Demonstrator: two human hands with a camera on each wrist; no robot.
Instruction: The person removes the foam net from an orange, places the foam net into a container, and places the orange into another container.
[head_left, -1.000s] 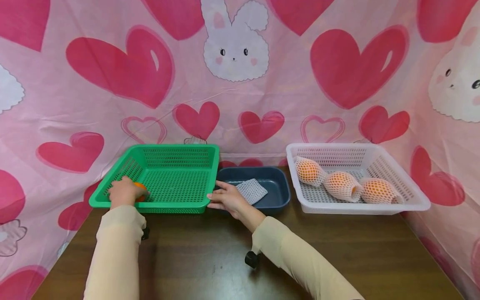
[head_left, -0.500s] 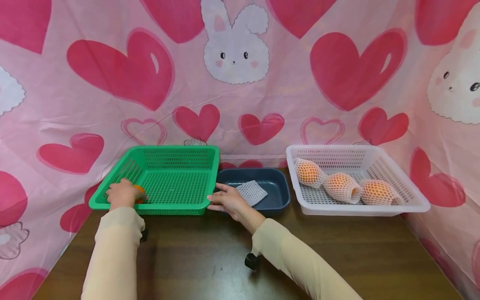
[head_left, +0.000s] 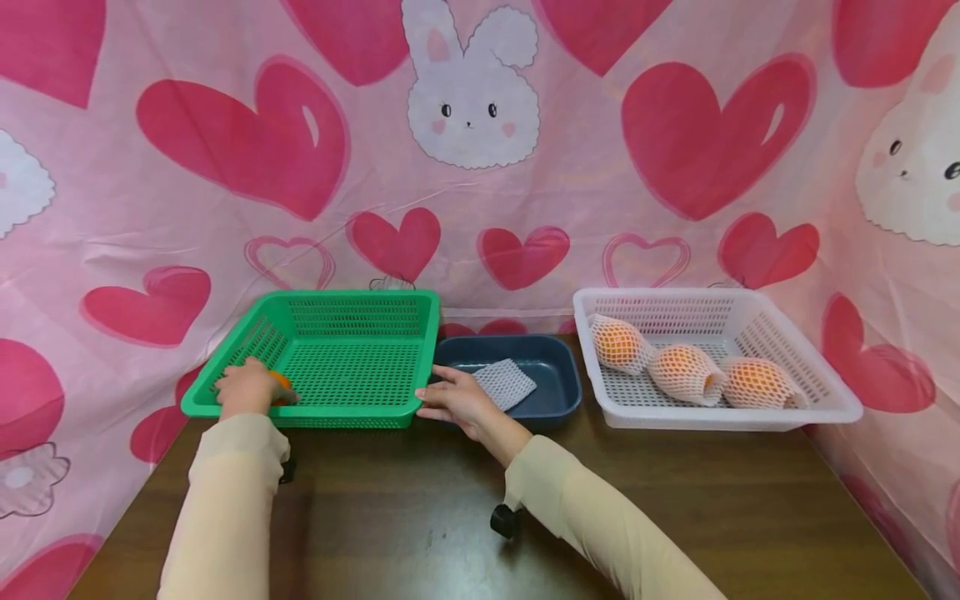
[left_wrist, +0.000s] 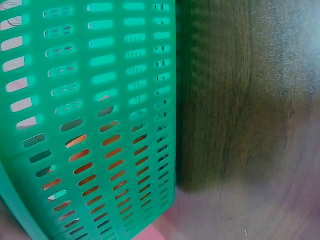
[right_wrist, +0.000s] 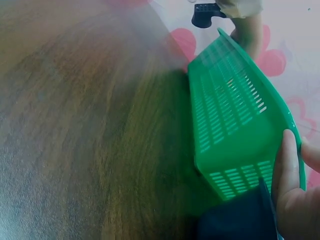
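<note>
Inside the left end of the green basket (head_left: pixel 352 412), the left hand (head_left: pixel 246 390) curls over an orange (head_left: pixel 281 381), whose bare skin shows beside the thumb. Through the slots of the basket wall (left_wrist: pixel 79 115), the left wrist view gives only orange-brown patches; the fingers are mostly hidden. At the basket's front right corner, the right hand (head_left: pixel 461 404) holds the rim. Up close in the right wrist view, that hand (right_wrist: pixel 292 210) has the rim of the basket (right_wrist: pixel 250 132) between a finger on the outer wall and the thumb.
A dark blue tray (head_left: pixel 558 404) stands right of the green basket, with a flat foam net sleeve (head_left: pixel 506 383) in it. Farther right, a white basket (head_left: pixel 705 417) holds several oranges in foam nets (head_left: pixel 684 373). A pink patterned cloth (head_left: pixel 577 167) hangs behind the wooden table (head_left: pixel 420 517).
The left hand stays on the orange and shifts only slightly, with a little less of the orange showing than a second ago. The right hand keeps its place at the rim.
</note>
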